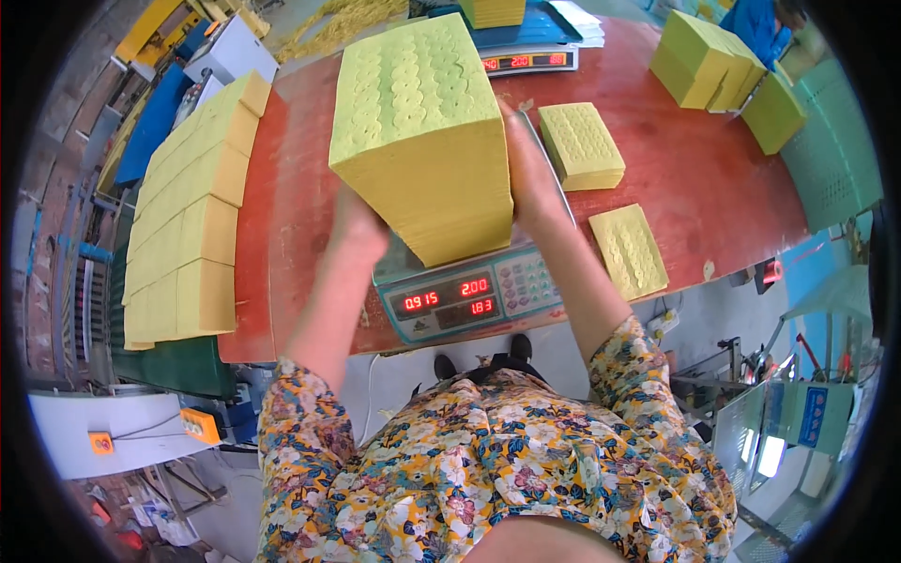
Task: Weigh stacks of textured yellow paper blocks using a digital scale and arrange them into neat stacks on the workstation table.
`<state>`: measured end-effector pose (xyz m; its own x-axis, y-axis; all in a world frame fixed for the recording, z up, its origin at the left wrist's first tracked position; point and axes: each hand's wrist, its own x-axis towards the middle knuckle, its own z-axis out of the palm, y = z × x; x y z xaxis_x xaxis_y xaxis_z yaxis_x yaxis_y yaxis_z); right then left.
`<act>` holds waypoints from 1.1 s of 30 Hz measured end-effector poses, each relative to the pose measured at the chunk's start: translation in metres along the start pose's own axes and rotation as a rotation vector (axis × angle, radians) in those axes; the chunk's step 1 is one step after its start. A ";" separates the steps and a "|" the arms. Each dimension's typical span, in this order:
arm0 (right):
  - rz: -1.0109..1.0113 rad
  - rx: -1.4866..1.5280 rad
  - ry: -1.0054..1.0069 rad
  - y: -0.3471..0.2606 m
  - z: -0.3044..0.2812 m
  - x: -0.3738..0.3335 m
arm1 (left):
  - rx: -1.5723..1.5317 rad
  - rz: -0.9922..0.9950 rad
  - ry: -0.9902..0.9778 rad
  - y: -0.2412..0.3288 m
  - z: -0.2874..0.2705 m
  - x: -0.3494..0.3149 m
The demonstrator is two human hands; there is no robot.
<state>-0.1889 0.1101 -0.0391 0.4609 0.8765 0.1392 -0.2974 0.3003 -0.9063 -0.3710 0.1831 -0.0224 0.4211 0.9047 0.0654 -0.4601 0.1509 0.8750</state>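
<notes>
A tall stack of yellow embossed paper sheets (422,131) stands on a grey digital scale (469,296) with red lit digits. My left hand (355,225) presses against the stack's near left side, low down. Flat against the stack's right side lies my right hand (527,174). Both hands clasp the stack between them over the scale's platform.
The scale sits on a reddish-brown table (713,178). Two thin yellow stacks (582,145) (629,249) lie to the right. Long rows of yellow stacks (183,216) fill the left. More yellow stacks (704,56) and a second scale (530,61) are at the back.
</notes>
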 end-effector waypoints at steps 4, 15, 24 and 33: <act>-0.119 0.033 -0.042 0.010 0.015 -0.001 | -0.090 -0.056 -0.175 -0.015 -0.016 0.014; -0.035 -0.054 -0.020 0.001 -0.003 -0.040 | -0.006 0.104 0.291 -0.004 -0.002 -0.015; 0.195 0.003 0.137 -0.020 -0.048 -0.221 | 0.321 0.014 0.445 -0.011 -0.094 -0.219; 0.411 0.191 0.222 0.024 -0.005 -0.308 | 0.286 -0.107 0.395 -0.003 -0.122 -0.259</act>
<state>-0.3334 -0.1545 -0.1059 0.4340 0.8419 -0.3206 -0.6297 0.0290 -0.7763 -0.5744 -0.0030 -0.1006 0.1005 0.9802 -0.1705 -0.1747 0.1861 0.9669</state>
